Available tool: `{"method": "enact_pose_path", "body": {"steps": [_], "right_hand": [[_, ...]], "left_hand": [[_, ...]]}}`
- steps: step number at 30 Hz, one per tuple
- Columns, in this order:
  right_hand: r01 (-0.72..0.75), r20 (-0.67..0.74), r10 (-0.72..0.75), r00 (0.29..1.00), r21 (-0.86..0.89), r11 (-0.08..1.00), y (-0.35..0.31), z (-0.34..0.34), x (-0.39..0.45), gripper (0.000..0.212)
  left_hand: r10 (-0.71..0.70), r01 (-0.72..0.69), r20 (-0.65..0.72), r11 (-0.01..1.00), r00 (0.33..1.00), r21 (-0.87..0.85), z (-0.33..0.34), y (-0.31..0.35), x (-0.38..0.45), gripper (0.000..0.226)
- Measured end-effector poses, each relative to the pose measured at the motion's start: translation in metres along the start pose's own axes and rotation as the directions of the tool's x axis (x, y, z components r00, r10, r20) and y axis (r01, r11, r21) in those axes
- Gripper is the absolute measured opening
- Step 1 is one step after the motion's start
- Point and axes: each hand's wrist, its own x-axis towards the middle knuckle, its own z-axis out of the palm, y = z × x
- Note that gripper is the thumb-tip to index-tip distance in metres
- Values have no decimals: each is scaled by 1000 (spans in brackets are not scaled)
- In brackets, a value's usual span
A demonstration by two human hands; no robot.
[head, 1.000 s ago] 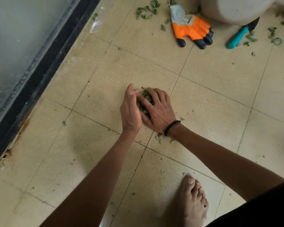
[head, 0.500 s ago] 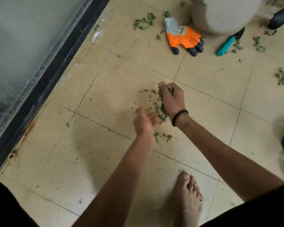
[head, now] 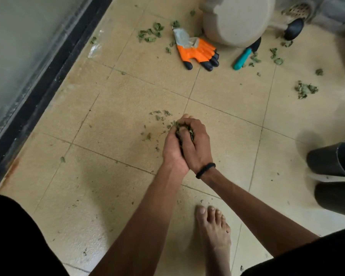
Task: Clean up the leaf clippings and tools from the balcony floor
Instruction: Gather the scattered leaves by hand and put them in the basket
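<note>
A: Head view: what are the hands doing?

B: The left hand (head: 174,150) and right hand (head: 195,144) are cupped together, fingers curled round a clump of leaf clippings (head: 184,131), well short of the orange glove (head: 197,53).

A: Other clippings?

B: Scattered bits (head: 159,114) just left of the hands; a pile (head: 150,32) left of the glove, another pile (head: 305,89) far to its right. A teal-handled tool (head: 243,57) lies right of the glove, beside the beige pot (head: 239,18).

A: Any writing?

B: None readable.
</note>
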Motion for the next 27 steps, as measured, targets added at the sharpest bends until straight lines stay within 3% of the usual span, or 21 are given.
{"method": "enact_pose_path", "body": {"steps": [3,9,13,17,21,24,27], "right_hand": [[11,46,-10,999,-9,1000,6,-1,-5,31],[-187,146,175,974,77,979,0,0,-12,57],[-156,189,188,964,-169,973,3,5,-5,66],[-116,186,244,952,-519,847,13,8,5,69],[1,222,173,960,-618,786,16,15,-2,81],[59,243,75,967,-499,865,13,13,-8,90],[6,121,11,993,-140,990,18,-1,-1,78]], "left_hand": [[46,-46,-8,998,999,39,-6,-4,3,30],[152,-150,-7,982,988,111,-5,-10,-8,42],[143,-156,103,979,984,133,-5,-9,-15,50],[41,-47,86,997,995,68,-17,-10,-17,51],[-11,13,64,999,998,-43,-32,-11,-17,58],[-33,36,22,990,999,-139,-40,-8,-14,51],[32,-40,-53,988,998,-147,-55,2,-6,35]]}}
